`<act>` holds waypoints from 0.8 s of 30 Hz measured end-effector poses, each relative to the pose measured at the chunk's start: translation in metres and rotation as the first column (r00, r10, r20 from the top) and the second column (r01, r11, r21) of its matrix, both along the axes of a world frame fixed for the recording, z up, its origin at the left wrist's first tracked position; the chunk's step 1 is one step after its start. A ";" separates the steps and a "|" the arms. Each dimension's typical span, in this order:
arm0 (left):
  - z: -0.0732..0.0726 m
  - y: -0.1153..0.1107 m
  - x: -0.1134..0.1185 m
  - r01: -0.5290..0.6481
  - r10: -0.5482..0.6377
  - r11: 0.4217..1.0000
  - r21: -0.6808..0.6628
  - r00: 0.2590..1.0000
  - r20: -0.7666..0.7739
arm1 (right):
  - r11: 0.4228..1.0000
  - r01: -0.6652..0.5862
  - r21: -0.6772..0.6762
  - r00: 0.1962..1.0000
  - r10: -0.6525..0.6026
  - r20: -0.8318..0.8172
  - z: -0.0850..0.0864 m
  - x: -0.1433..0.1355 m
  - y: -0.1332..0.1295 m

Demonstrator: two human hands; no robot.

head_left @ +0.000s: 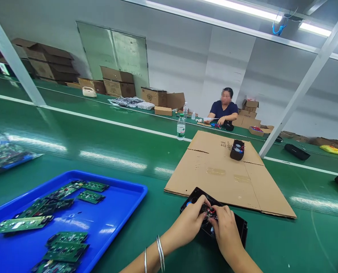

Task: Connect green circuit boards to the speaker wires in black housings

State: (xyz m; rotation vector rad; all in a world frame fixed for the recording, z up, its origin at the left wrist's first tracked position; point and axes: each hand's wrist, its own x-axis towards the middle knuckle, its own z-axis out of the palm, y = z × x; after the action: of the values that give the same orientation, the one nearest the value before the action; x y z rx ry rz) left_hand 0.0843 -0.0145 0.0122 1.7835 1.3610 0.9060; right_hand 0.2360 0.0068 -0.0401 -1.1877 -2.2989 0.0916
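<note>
My left hand (192, 218) and right hand (225, 224) are drawn in narrow, fingertips meeting around a small wired part (211, 211) with a red lead. It sits over the open black housing (196, 194) that lies tilted on the green surface (308, 242) under both hands; my fingers and wrists cover much of its middle, so I can't see all of what's inside.

To the left of my left hand is a blue tray (120, 197) with green circuit boards (66, 246) in loose groups, a pale patch on one of them too small to read. Farther left lies a clear plastic bag (4, 153) of mixed parts.

Just beyond my hands, a cardboard sheet (194, 176) takes up the space ahead, its near edge beside the housing. Dark handwritten characters (226, 145) run sideways near its far end, too small for me to read surely, and next to them rests a second black unit (237, 150).

Ahead of my left hand, past the sheet's corner, stands a green-capped bottle (180, 128); its label is green and white, the brand unclear. A slanting post (294, 91) rises beyond my right hand. Farther off, a person (225, 110) sits working, and a carton (153, 96) bears a dark printed emblem.
</note>
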 end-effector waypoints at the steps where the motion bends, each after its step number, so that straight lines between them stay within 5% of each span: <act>1: 0.000 0.000 0.001 -0.002 0.002 1.000 -0.002 1.000 0.002 | 1.000 0.012 0.004 1.000 -0.012 0.010 0.000 0.000 0.000; 8: -0.002 0.002 -0.001 0.005 -0.006 1.000 -0.026 0.999 -0.038 | 0.985 0.082 -0.154 0.995 -0.071 0.075 0.010 -0.001 -0.001; 12: -0.009 0.008 -0.007 -0.026 0.029 0.998 -0.060 0.998 0.055 | 0.960 0.093 -0.263 0.980 -0.042 0.193 0.029 0.010 0.000; 16: -0.013 0.014 -0.013 -0.021 0.051 0.986 -0.163 0.981 0.186 | 0.866 0.165 -0.473 0.910 0.051 0.411 0.042 0.014 -0.001; 19: -0.012 0.018 -0.013 0.024 0.044 0.971 -0.240 0.961 0.275 | 0.865 0.180 -0.469 0.919 0.023 0.395 0.041 0.019 -0.005; 24: -0.022 0.031 -0.019 -0.105 0.143 0.986 -0.127 0.929 0.343 | 0.860 0.212 -0.464 0.959 -0.093 0.267 0.027 0.099 -0.028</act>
State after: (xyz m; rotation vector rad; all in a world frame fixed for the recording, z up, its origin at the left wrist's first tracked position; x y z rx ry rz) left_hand 0.0653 0.0163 -0.0098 1.3861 1.2713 1.1369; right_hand 0.3351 -0.0208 -0.0134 -1.7141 -2.4526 0.5293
